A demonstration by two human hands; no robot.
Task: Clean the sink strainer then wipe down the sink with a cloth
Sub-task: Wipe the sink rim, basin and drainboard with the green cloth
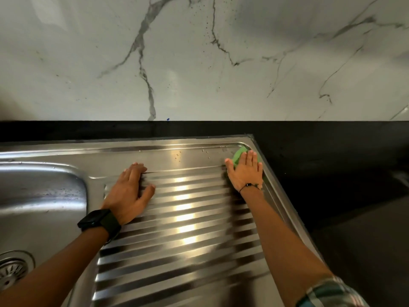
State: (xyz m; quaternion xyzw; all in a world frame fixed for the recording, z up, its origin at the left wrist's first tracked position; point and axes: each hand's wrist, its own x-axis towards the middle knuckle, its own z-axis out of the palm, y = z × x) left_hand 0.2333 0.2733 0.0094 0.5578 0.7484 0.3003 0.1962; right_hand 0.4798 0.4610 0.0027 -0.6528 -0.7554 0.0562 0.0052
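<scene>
Both forearms reach out: left hand (129, 191) flat on drainboard (183, 218), right hand (245, 171) pressing green cloth (239, 155) flat.

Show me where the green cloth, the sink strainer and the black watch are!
green cloth (239, 154): head view, on the bit peeking out past the right hand's fingers.
sink strainer (11, 271): head view, on its slotted metal middle.
black watch (94, 218): head view, on its dark face, left wrist.

sink (66, 156): shiny metal
draining board (188, 218): ribbed, glossy steel
wall (199, 63): smooth veined marble
counter (332, 162): matt black
cloth (239, 155): soft green
</scene>
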